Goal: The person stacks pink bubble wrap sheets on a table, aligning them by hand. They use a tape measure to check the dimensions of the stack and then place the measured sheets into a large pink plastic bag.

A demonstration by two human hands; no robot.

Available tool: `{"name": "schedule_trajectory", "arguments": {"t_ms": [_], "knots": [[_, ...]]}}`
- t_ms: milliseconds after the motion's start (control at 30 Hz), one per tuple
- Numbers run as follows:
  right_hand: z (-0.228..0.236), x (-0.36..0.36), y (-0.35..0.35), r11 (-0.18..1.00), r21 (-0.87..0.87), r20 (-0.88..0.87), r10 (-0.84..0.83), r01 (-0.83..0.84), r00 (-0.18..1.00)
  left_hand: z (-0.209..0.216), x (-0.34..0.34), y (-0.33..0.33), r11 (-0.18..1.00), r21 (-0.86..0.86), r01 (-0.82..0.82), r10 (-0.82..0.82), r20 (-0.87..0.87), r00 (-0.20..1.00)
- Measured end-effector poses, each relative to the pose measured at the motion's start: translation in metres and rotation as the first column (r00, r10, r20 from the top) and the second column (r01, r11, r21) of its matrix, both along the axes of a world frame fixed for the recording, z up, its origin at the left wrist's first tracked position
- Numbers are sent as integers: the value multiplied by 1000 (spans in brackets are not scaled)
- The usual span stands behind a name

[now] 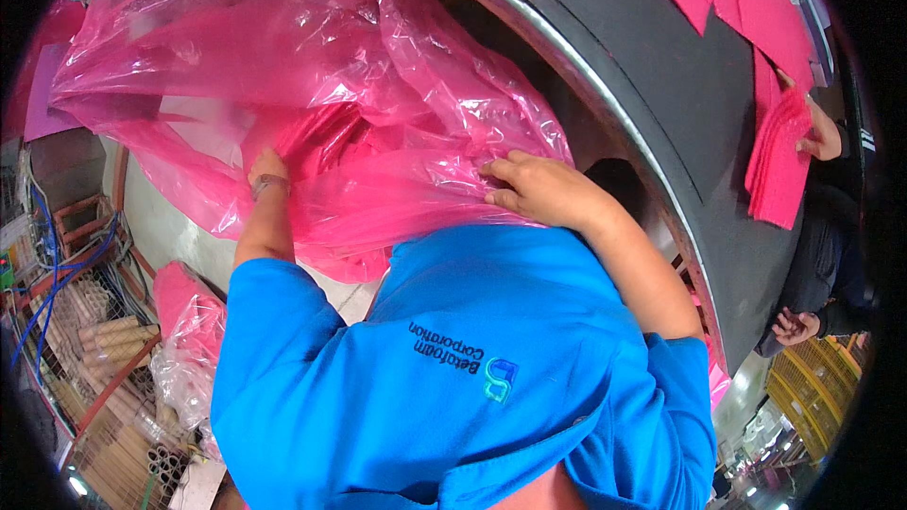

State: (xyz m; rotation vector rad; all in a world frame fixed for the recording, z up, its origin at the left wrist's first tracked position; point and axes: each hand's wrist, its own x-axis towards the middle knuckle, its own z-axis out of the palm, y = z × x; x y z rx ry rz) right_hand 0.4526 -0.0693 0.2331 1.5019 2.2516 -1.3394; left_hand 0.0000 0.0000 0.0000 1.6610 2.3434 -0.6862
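A large, translucent pink plastic bag [406,76] spreads in loose folds in front of my body. Deeper pink material [326,137] shows in its middle, partly covered by film. My left hand [269,168], with a band at the wrist, is closed on the bag's film beside this material; its fingertips are partly hidden. Against the bag's near right side, my right hand [543,189] pinches the film between thumb and fingers, close to my blue shirt.
A dark, metal-edged table [652,123] curves along the right, with pink foam sheets [756,0] on it. Across it, a co-worker's hand [824,137] holds a pink sheet stack [779,165]. Cardboard tubes [118,335] and a wrapped pink bundle [189,321] stand at the left.
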Motion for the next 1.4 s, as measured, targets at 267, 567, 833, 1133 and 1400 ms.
{"name": "schedule_trajectory", "arguments": {"t_ms": [267,567,833,1133,1400], "knots": [[-2,-12,10,996,7,-13,89,-89,996,161,42,35,952,16,306,-302,214,929],[37,-1,1,962,11,-567,-220,274,794,362,-42,-2,690,721,-54,-633,639,437],[120,78,-9,808,-469,-830,-267,355,-489,375,252,48,-263,927,266,-964,-240,-115],[75,166,-61,353,-642,-766,-253,681,-591,318,376,32,-490,861,137,-872,-479,-102],[120,184,-59,232,-344,-889,231,910,-395,313,444,3,949,93,301,273,233,-933]]}}
